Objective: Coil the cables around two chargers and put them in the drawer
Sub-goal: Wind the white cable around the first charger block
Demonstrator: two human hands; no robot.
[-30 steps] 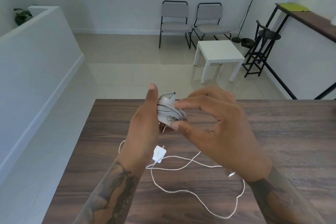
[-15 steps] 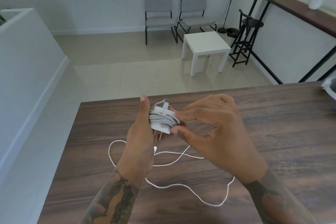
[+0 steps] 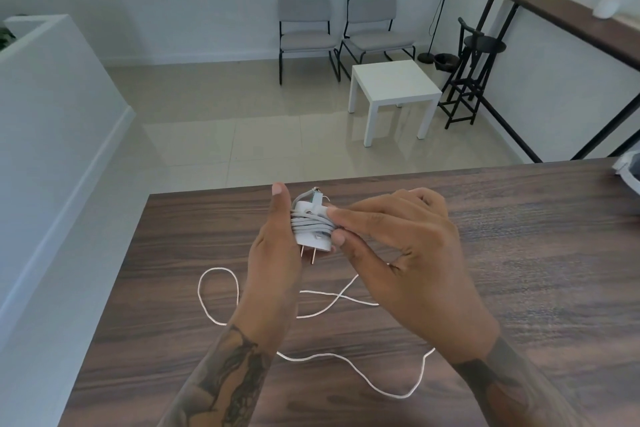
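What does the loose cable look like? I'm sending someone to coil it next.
On the dark wood table, below the two hands, a thin white cable sprawls in open loops. Unlike the grey cable wound tight round the held charger, it lies slack and flat on the wood.
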